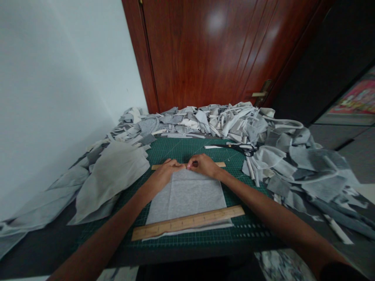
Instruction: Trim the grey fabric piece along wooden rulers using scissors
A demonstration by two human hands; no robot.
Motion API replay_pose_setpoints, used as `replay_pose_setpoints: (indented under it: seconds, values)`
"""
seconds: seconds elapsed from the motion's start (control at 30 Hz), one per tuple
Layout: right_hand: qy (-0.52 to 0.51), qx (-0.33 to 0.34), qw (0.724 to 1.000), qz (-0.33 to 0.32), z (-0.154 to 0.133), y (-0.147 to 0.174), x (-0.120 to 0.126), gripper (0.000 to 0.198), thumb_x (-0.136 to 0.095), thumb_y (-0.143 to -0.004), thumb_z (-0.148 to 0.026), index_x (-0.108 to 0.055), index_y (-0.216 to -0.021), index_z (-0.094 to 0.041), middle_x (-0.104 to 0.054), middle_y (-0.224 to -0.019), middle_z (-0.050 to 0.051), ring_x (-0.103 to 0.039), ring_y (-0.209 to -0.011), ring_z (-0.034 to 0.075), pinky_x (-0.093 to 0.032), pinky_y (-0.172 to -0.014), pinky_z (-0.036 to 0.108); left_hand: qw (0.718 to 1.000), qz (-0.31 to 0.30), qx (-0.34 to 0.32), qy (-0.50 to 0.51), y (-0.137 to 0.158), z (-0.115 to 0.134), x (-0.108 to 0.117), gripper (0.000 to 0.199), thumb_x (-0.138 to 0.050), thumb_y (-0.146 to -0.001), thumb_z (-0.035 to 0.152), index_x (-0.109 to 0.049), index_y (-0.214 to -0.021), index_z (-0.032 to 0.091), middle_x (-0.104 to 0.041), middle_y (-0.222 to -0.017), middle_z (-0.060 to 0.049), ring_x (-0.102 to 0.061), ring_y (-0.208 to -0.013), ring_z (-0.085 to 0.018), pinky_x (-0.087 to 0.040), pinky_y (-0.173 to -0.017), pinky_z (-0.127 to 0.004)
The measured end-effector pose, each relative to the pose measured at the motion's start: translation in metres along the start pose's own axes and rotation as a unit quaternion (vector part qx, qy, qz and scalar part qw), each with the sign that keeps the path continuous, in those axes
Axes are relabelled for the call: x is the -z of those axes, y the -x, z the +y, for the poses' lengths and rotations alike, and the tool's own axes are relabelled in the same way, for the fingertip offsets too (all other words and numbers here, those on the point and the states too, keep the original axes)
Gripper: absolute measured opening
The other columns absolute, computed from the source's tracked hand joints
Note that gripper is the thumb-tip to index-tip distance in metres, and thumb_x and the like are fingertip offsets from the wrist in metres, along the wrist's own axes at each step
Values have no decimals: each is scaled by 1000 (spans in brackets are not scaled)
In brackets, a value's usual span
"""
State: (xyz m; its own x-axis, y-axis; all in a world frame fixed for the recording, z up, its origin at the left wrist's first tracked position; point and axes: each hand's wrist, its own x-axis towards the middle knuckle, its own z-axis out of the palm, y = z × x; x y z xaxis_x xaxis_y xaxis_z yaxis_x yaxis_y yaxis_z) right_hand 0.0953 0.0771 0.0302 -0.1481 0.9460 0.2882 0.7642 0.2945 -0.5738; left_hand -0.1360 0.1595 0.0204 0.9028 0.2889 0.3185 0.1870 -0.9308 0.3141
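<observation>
A piece of light grey fabric (191,195) lies flat on a green cutting mat (175,148). Across its far edge runs a wooden ruler (220,164), partly covered by my hands. My left hand (169,168) is closed at that edge, its fingers pressed together on the fabric beside the ruler. Close by, my right hand (203,165) pinches at the same edge with thumb and forefinger; its fingertips hide just how much cloth is between them. A second wooden ruler (187,222) rests at a slant over the fabric's near edge, with neither hand on it.
Black-handled scissors (240,148) lie at the mat's far right. Heaped fabric scraps (199,119) line the back of the table, and more scraps (310,156) spread along the right. Larger cloth pieces (113,175) lie on the left. Behind stands a wooden door (205,54).
</observation>
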Motion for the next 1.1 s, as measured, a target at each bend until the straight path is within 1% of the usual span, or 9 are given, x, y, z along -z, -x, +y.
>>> replay_pose_setpoints:
  seconds: [0.13,0.23,0.3,0.43,0.6,0.73,0.9,1.1]
  values:
    - [5,0,1000,-13,7,5,8,9,-74,-86,-15,-80,-86,-21,-80,-91,3,-73,-80,15,-50,-74,22,1000,-6,-8,2,0,-1,0,43,-51,-96,7,-70,-129,26,-62,-99,-5,-53,-102,-22,-44,-89,-33]
    - [15,0,1000,-14,14,10,16,10,-74,-86,-14,-81,-85,-21,-80,-90,2,-72,-78,14,-48,-72,22,1000,1,-10,11,0,-3,-1,42,-50,-93,4,-73,-123,22,-63,-101,-6,-54,-102,-22,-44,-90,-34]
    - [11,-2,1000,-16,18,15,21,11,-73,-86,-13,-81,-86,-21,-80,-90,2,-72,-79,14,-48,-72,22,1000,6,-8,16,0,-5,-2,40,-49,-93,4,-72,-122,21,-64,-103,-6,-54,-104,-22,-44,-91,-35]
    - [7,-11,1000,-17,26,26,33,13,-71,-85,-12,-81,-84,-22,-80,-89,2,-73,-80,15,-49,-73,22,1000,12,-14,20,2,-9,-5,39,-47,-96,6,-72,-121,22,-64,-106,-5,-55,-105,-22,-44,-93,-35]
    - [1,-20,1000,-17,39,45,51,10,-71,-86,-18,-80,-84,-21,-80,-88,3,-73,-79,17,-52,-75,25,999,20,-11,30,2,-8,-5,36,-48,-97,7,-71,-121,22,-64,-106,-5,-54,-107,-21,-45,-94,-35]
    - [-3,-37,999,-12,51,60,67,11,-71,-87,-25,-79,-83,-21,-80,-88,3,-73,-78,17,-51,-73,24,999,15,-16,28,3,-7,-4,32,-49,-97,7,-73,-115,21,-64,-104,-5,-56,-104,-22,-46,-90,-34]
    - [42,-44,998,-14,61,71,81,11,-72,-86,-27,-80,-83,-21,-79,-85,3,-68,-71,15,-47,-69,24,998,32,-35,40,3,-12,-8,33,-52,-98,10,-70,-123,22,-65,-107,-6,-56,-106,-21,-45,-93,-36]
    - [56,-47,997,-10,61,75,86,10,-71,-85,-24,-80,-83,-21,-78,-84,2,-67,-70,15,-46,-67,24,999,20,-20,32,2,-14,-7,43,-53,-91,5,-70,-126,23,-66,-106,-6,-56,-105,-22,-48,-94,-37]
